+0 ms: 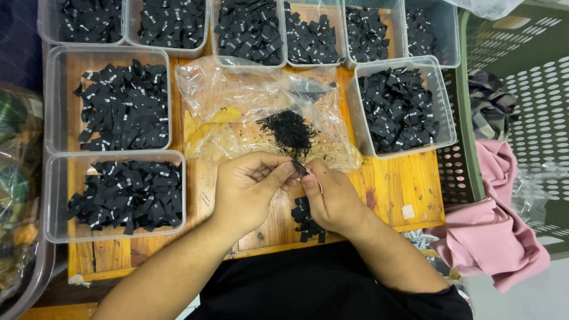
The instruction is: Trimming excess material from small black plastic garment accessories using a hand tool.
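Hands meet over the wooden surface point(391, 184), just below a crumpled clear plastic bag point(237, 95). The left hand point(246, 189) and right hand point(332, 198) both pinch one small black fabric label point(299, 168) between fingertips, its long axis slanting up-left. The right hand also grips something small and pink. More black labels point(307, 220) lie beneath the right hand.

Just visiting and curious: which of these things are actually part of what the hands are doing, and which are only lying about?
In use:
left hand
right hand
small black label pinched between them
black label pile under the hands
plastic bag with black snippets

Lying about:
pink cloth
green basket
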